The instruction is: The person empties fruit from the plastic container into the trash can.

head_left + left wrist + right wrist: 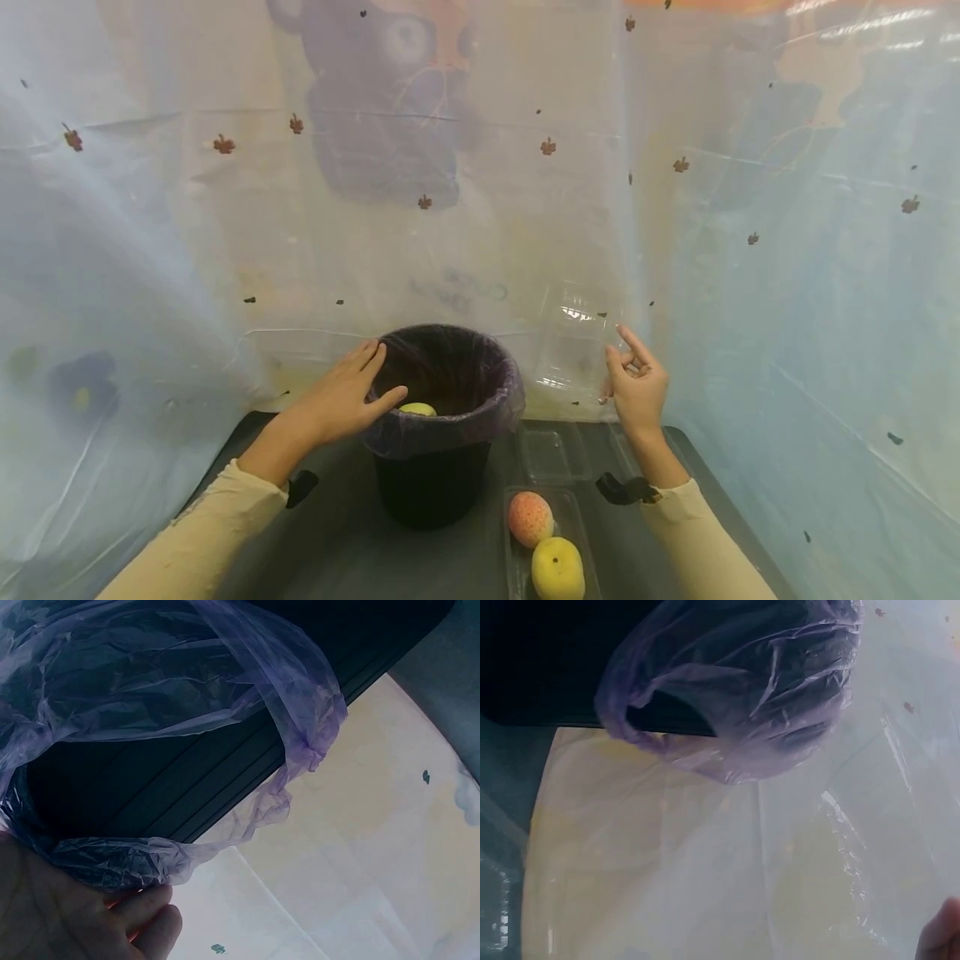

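A black bin [431, 487] with a thin purple bag [498, 404] folded over its rim stands on the table. My left hand [337, 400] lies at the rim's left side with its fingers straight and spread, touching the bag. A yellow fruit [417, 409] shows just inside the bin. Raised to the right of the bin, my right hand [637, 387] holds a clear plastic container [573, 350] by its right edge. That see-through container is faint against the backdrop. In the right wrist view, only a fingertip [941, 930] shows beside the container's shiny edge [847, 859].
In front, a clear tray [513, 567] holds a peach [530, 518] and a yellow fruit [557, 569]. More clear trays [551, 454] lie behind it on the dark table [330, 542]. A patterned plastic sheet [480, 242] hangs close behind and on both sides.
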{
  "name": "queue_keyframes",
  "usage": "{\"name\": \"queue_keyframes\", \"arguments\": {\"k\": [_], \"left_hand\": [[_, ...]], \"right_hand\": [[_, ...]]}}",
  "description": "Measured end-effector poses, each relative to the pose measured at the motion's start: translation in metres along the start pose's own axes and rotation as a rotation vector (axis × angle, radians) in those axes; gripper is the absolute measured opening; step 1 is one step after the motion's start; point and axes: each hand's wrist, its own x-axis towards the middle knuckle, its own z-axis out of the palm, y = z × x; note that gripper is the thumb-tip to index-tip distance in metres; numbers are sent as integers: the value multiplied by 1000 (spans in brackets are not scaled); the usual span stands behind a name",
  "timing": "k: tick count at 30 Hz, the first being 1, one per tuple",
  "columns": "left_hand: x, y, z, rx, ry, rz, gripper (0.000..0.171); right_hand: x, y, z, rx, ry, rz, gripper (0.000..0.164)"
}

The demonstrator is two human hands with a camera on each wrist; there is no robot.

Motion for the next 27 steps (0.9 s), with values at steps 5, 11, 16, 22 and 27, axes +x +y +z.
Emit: {"name": "queue_keyframes", "arguments": {"k": [5,11,16,22,27], "left_hand": [[2,0,0,-3,3,10,103],[3,-4,2,-4,-6,-3,102],[2,-3,1,-15,1,10,103],[0,-1,-1,-10,-6,4,101],[0,1,-1,-13,-4,4,101]], "right_hand": [[-10,4,-18,-16,4,57,41],[-26,11,-38,-89,-2,124,42],[-39,18,-57,-157,-18,168,42],[-56,27,-77,-218,-53,219,43],[-69,34,-96,-314,-70,259,44]]}}
